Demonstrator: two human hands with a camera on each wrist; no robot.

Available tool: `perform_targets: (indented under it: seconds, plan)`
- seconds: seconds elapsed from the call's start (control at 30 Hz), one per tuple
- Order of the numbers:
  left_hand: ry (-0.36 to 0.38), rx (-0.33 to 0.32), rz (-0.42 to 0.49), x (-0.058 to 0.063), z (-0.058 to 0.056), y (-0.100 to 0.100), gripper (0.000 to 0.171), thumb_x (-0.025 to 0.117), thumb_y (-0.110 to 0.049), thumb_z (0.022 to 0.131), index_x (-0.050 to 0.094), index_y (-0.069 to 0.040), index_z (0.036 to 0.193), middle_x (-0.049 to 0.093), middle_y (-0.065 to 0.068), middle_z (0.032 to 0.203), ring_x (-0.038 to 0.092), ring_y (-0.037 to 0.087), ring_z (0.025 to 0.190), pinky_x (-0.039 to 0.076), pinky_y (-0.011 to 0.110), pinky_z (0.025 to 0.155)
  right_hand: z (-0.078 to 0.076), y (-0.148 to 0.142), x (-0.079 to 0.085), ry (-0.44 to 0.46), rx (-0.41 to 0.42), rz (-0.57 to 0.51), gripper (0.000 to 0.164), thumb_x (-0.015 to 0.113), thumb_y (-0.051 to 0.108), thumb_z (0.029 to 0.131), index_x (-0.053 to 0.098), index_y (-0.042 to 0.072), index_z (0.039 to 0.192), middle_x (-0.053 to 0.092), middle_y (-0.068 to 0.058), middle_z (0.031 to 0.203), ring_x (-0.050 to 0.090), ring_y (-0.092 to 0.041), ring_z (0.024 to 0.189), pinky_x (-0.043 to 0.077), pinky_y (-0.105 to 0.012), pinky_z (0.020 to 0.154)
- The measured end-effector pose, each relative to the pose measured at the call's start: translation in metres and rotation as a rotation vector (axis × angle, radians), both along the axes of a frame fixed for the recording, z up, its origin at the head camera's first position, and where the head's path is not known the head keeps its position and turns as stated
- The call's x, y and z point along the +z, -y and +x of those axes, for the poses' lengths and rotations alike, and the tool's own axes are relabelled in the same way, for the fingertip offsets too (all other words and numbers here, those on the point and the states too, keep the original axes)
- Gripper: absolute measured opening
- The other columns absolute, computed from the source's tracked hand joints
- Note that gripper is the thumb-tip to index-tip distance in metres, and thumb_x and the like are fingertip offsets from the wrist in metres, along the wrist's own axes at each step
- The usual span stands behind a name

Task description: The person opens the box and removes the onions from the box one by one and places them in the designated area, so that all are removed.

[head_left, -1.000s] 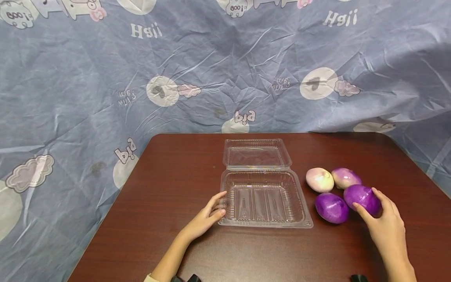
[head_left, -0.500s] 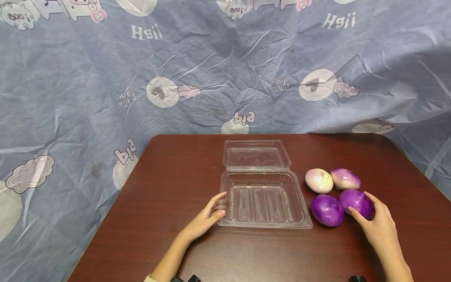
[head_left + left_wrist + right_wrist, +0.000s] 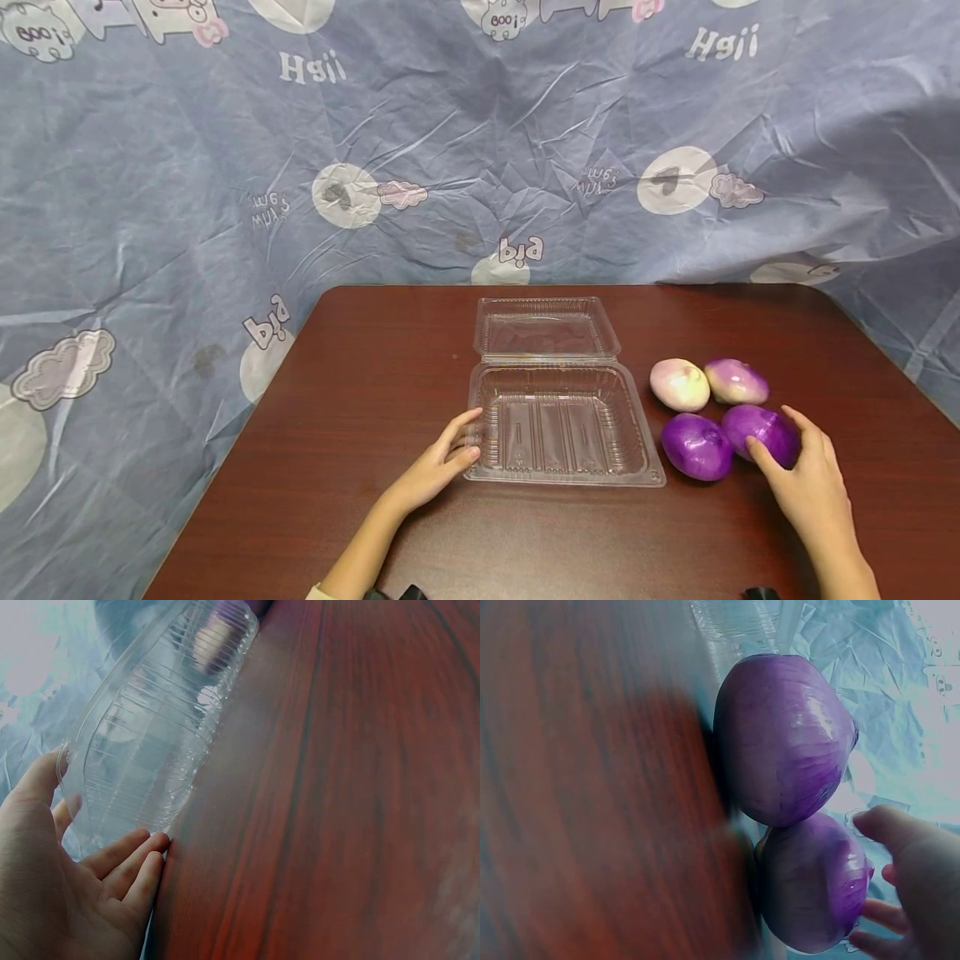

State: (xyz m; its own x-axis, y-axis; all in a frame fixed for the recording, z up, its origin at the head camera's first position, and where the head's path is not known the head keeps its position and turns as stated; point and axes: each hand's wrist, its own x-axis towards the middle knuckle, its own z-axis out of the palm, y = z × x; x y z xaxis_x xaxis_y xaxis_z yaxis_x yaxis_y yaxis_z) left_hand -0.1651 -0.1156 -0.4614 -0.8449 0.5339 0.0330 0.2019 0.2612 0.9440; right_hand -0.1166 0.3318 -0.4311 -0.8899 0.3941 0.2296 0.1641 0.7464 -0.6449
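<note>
In the head view my left hand [image 3: 435,467] rests at the left rim of a clear plastic clamshell container [image 3: 558,477], which lies with its lid folded back. The left wrist view has the fingers [image 3: 124,862] extended against the side wall and one fingertip over the rim. My right hand [image 3: 810,483] is at a purple onion [image 3: 753,429] that sits on the table, thumb over its near side, the forefinger beside its far edge. In the right wrist view a gap shows between the thumb [image 3: 892,829] and that onion. Another purple onion [image 3: 696,447] touches it on the left.
Behind them lie a pale onion [image 3: 679,385] and a purple-and-white onion [image 3: 737,382], side by side on the brown wooden table [image 3: 360,375]. A blue printed cloth [image 3: 450,125] hangs behind the table's back edge.
The onion at my right hand has moved left and nearer, up against the front-left onion, which also shifted slightly. The right forefinger has since eased a little away. The left hand stays put.
</note>
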Motion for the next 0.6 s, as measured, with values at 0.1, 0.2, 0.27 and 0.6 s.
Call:
perform_targets:
  seconds: [0.1,0.2,0.27,0.6]
  plan:
    - [-0.008,0.001,0.0,0.0,0.0,0.0,0.053,0.042,-0.03,0.096,0.016,-0.034,0.143,0.02,0.012,0.149,0.034,0.037,0.129,0.033,0.05,0.105,0.001,0.004,0.006,-0.02,-0.019,-0.003,0.058,0.053,0.028,0.089,0.031,0.011,0.141,0.029,-0.027,0.141,0.027,-0.049,0.128,0.027,-0.068,0.088]
    - [-0.01,0.0,0.001,0.0,0.0,0.0,0.053,0.043,-0.03,0.096,0.017,-0.033,0.143,0.021,0.012,0.149,0.035,0.036,0.128,0.033,0.05,0.105,0.002,0.01,0.014,-0.068,-0.015,-0.001,0.051,0.052,0.025,0.09,0.038,0.012,0.137,0.032,-0.023,0.142,0.028,-0.046,0.129,0.027,-0.067,0.09]
    - [-0.009,0.001,0.002,0.003,0.001,0.0,0.053,0.042,-0.028,0.097,0.017,-0.03,0.143,0.021,0.013,0.149,0.035,0.037,0.128,0.033,0.05,0.105,0.002,0.014,0.019,-0.101,-0.005,0.002,0.047,0.051,0.024,0.09,0.042,0.013,0.135,0.034,-0.021,0.141,0.027,-0.041,0.132,0.026,-0.065,0.093]
    - [-0.011,0.005,-0.001,-0.001,-0.001,0.0,0.053,0.043,-0.029,0.096,0.017,-0.032,0.143,0.021,0.011,0.149,0.035,0.036,0.129,0.033,0.05,0.105,-0.011,0.025,0.037,-0.166,0.127,0.116,0.046,0.049,0.026,0.092,0.042,0.007,0.134,0.037,-0.02,0.14,0.03,-0.043,0.129,0.024,-0.066,0.095]
